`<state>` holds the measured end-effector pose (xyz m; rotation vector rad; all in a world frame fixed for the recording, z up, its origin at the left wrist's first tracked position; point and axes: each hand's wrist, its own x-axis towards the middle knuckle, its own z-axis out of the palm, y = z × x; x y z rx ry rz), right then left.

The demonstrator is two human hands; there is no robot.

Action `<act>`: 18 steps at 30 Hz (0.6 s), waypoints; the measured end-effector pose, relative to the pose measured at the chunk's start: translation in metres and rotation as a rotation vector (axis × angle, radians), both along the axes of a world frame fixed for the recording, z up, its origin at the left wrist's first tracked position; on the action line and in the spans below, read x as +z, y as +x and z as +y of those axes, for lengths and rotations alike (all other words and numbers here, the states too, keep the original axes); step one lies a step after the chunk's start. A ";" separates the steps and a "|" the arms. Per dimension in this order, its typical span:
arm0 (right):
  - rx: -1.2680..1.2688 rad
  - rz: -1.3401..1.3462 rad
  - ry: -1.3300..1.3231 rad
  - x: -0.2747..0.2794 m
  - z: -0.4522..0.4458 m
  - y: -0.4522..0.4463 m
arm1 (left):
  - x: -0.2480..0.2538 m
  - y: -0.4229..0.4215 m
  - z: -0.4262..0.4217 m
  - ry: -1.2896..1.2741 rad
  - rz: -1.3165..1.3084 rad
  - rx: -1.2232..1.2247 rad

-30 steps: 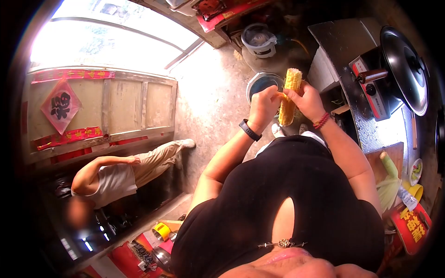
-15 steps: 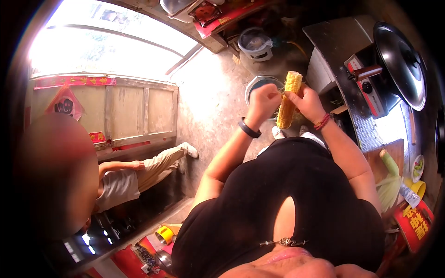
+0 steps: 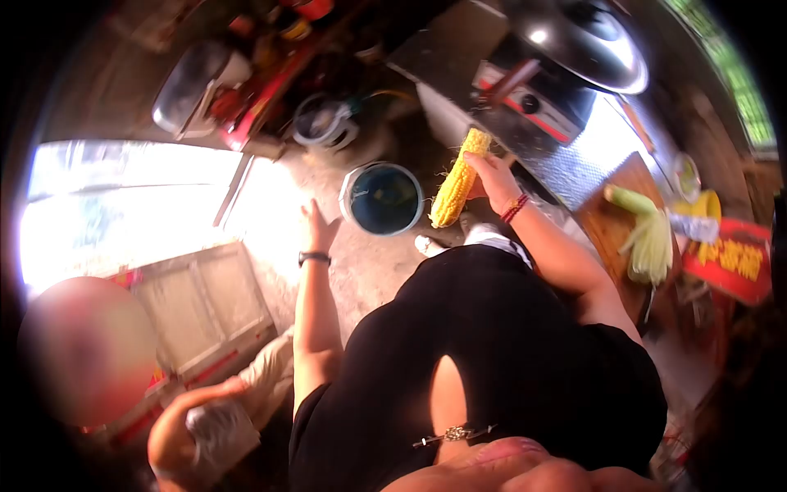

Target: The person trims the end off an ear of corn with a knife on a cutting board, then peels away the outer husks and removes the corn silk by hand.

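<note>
My right hand (image 3: pixel 494 182) is wrapped round a husked yellow corn cob (image 3: pixel 456 190), which tilts with its upper end to the right. A few loose strands of silk stick out along its left side. My left hand (image 3: pixel 317 227) is off to the left with its fingers apart, holding nothing. Between the hands, on the floor, stands a round bucket (image 3: pixel 346 205) with a dark inside; a small pale-green patch shows in it.
To the right, a corn ear with pulled-back husk (image 3: pixel 648 238) lies on a wooden board (image 3: pixel 597 215). A stove (image 3: pixel 537 107) carries a large lidded pan (image 3: pixel 602 49). Another bucket (image 3: pixel 340 135) stands farther off. A person in light trousers (image 3: pixel 266 373) is at lower left.
My left hand has left the cob, swung left and spread its fingers. My right hand still holds the cob, now lower and more tilted. The head view has turned, bringing the bucket into full sight.
</note>
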<state>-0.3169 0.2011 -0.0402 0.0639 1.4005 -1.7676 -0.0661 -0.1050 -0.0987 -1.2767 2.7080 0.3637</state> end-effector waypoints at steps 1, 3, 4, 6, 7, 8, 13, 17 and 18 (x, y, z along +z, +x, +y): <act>-0.075 0.001 0.031 -0.008 0.013 -0.006 | -0.005 -0.003 -0.012 -0.124 -0.080 -0.192; -0.237 0.018 0.066 -0.028 0.048 -0.017 | -0.041 -0.004 -0.025 0.101 0.294 -0.132; -0.339 0.034 0.104 -0.028 0.067 -0.016 | -0.040 -0.010 -0.021 0.204 0.316 -0.089; -0.498 0.073 0.145 -0.035 0.111 -0.020 | -0.029 -0.026 -0.010 0.076 0.328 -0.146; -0.586 0.018 0.203 -0.023 0.132 -0.018 | -0.022 -0.034 0.000 0.100 0.302 -0.117; -0.637 0.021 0.289 -0.036 0.157 -0.023 | -0.014 -0.040 0.006 0.117 0.276 -0.088; -0.913 0.060 0.434 -0.071 0.259 -0.050 | -0.008 -0.053 0.016 0.041 0.322 -0.142; -0.935 0.266 0.631 -0.062 0.290 -0.075 | -0.020 -0.046 0.021 0.135 0.291 -0.158; -0.887 0.260 0.691 -0.058 0.287 -0.083 | -0.050 -0.035 0.006 -0.002 0.350 -0.329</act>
